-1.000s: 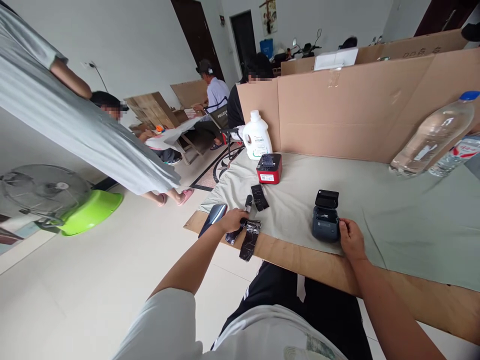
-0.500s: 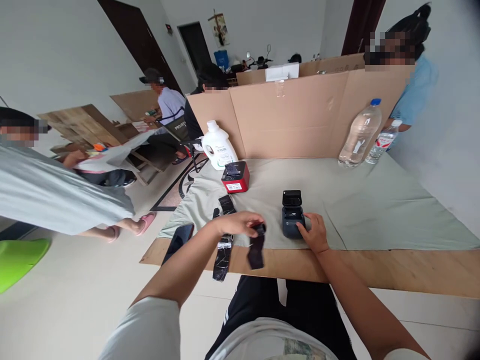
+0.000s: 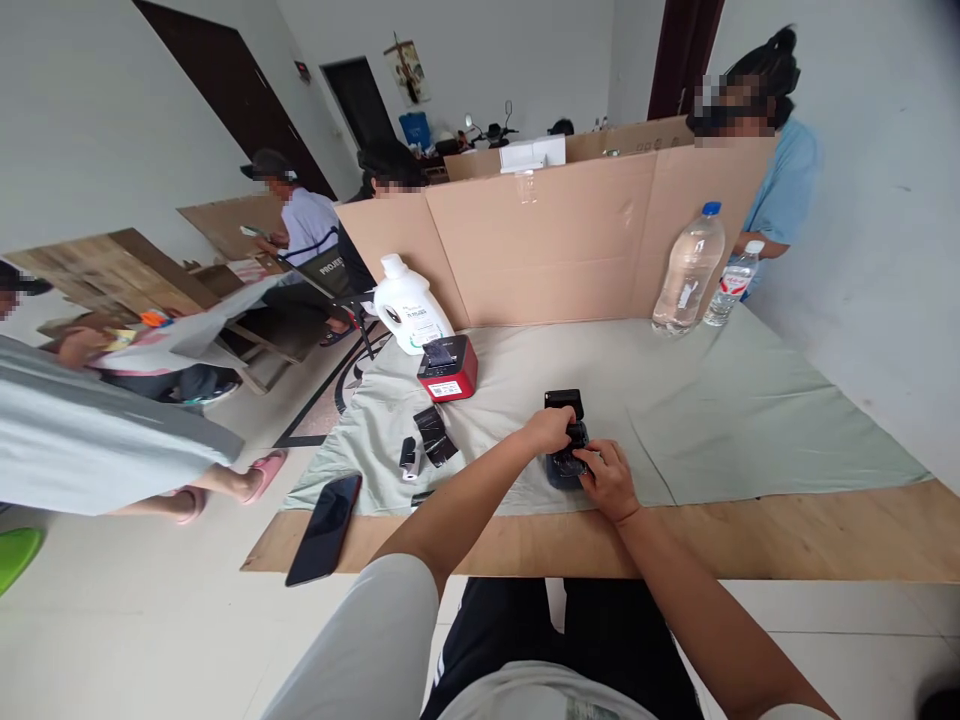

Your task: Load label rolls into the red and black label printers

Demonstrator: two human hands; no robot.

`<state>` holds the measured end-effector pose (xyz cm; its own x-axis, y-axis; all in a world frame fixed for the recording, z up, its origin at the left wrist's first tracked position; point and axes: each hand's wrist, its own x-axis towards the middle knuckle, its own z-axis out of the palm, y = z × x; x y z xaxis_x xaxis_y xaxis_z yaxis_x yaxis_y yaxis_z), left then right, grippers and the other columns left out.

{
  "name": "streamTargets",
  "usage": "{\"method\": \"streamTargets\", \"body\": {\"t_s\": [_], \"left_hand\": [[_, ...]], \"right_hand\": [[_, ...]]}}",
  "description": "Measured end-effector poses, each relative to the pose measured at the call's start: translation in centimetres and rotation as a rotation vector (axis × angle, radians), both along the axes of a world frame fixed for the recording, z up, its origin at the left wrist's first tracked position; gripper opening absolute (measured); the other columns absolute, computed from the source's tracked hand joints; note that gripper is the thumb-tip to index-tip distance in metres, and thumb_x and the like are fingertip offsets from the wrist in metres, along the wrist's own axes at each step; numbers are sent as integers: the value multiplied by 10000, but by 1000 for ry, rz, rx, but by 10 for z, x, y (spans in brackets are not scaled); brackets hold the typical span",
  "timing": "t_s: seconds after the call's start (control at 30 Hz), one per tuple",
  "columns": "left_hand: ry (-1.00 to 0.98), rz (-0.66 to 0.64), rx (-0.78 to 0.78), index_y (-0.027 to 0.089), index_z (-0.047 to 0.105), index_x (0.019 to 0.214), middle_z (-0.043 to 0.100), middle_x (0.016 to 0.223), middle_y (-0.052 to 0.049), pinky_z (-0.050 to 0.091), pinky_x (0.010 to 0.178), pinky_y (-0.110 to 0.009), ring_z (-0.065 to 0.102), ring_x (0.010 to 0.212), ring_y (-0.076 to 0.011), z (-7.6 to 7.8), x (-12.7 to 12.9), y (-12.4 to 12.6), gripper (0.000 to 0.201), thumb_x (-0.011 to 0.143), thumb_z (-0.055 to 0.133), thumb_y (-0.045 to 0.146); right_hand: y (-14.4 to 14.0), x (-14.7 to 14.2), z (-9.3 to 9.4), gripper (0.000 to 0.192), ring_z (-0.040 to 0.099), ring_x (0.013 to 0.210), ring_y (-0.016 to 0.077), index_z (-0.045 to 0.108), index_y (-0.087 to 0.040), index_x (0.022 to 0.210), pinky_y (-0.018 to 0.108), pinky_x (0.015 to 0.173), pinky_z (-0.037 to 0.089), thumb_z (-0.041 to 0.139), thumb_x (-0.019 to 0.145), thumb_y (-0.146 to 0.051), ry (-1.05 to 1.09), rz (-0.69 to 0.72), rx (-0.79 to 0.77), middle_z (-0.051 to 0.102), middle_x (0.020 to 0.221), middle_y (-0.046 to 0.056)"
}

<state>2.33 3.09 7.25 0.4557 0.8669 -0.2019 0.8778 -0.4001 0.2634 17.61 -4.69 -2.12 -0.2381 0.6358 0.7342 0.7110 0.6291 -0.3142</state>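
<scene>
Cloth-covered counter (image 3: 750, 420) at frame centre, left hand (image 3: 551, 430) and right hand (image 3: 609, 482) both clamped on black printer (image 3: 566, 450), phone (image 3: 324, 515) lower left.

walls (image 3: 112, 110): white | floor (image 3: 150, 620): pale tiles | doors (image 3: 225, 90): dark | cardboard screen (image 3: 555, 240): behind table

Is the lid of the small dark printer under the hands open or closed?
Open: the small dark printer's lid stands up behind both hands, left hand and right hand.
</scene>
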Motion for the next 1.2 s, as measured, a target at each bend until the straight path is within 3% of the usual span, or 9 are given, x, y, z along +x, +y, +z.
{"method": "streamTargets", "body": {"t_s": [0.13, 0.33, 0.47, 0.63, 0.73, 0.8, 0.9, 1.03, 1.2], "left_hand": [[-41, -5, 83, 187, 602, 1044, 597, 1102, -93, 481, 829, -311, 618, 960, -232, -10, 2, -4, 337, 713, 622, 126], [-42, 11, 178, 190, 638, 968, 652, 991, -85, 446, 892, -395, 551, 1034, -288, -14, 2, -8, 265, 707, 674, 170], [-38, 16, 207, 187, 652, 965, 634, 1052, -87, 455, 871, -379, 573, 1000, -260, -15, 1, -11, 247, 726, 692, 230], [-69, 21, 169, 198, 696, 868, 681, 967, -67, 440, 903, -384, 577, 999, -250, -15, 1, -12, 112, 810, 609, 238], [-207, 62, 204, 193, 698, 865, 685, 948, -59, 447, 910, -359, 587, 970, -222, -12, -6, -7, 157, 834, 545, 185], [-358, 169, 298, 175, 681, 939, 671, 965, -70, 455, 916, -337, 587, 973, -205, -10, -13, -2, 191, 852, 510, 180], [-544, 281, 388, 156, 606, 1143, 618, 1156, -101, 413, 1008, -361, 531, 1136, -214, -11, -23, 6, 299, 918, 437, 257], [-698, 244, 236, 163, 493, 1300, 526, 1336, -103, 358, 1080, -363, 460, 1262, -199, -22, -28, 4, 425, 979, 315, 377], [-778, 139, 271, 156, 537, 1232, 603, 1196, -114, 401, 1045, -383, 529, 1161, -200, -38, -33, -27, 436, 984, 266, 391]], "right_hand": [[0, -2, 1, 324, 502, 900, 227, 675, -228, 1057, 395, 825, 475, 477, 814, -146, 24, -21, -56, 573, 960, 85], [0, -3, 5, 332, 513, 911, 229, 673, -221, 1067, 401, 834, 485, 451, 837, -132, 26, -20, -63, 592, 965, 87], [0, -4, 7, 323, 508, 909, 228, 670, -202, 1053, 396, 837, 486, 452, 830, -117, 30, -12, -32, 591, 958, 90], [0, -4, 7, 327, 506, 913, 230, 665, -208, 1052, 399, 840, 485, 449, 827, -111, 33, -15, -38, 593, 964, 87], [0, -4, 6, 316, 507, 915, 231, 666, -205, 1049, 402, 840, 485, 463, 822, -121, 29, -9, -45, 592, 970, 90], [0, -4, 6, 309, 506, 915, 232, 666, -195, 1049, 404, 840, 486, 471, 819, -128, 31, -2, -42, 592, 973, 97], [0, -4, 4, 309, 510, 919, 233, 665, -205, 1060, 415, 846, 484, 481, 818, -151, 30, -3, -58, 586, 985, 96], [0, -3, 4, 299, 514, 931, 233, 663, -216, 1055, 417, 855, 480, 489, 817, -169, 27, -6, -67, 583, 988, 89], [-1, -2, 5, 268, 507, 935, 237, 651, -198, 1042, 416, 866, 476, 532, 802, -198, 17, 4, -57, 576, 998, 92]]}}
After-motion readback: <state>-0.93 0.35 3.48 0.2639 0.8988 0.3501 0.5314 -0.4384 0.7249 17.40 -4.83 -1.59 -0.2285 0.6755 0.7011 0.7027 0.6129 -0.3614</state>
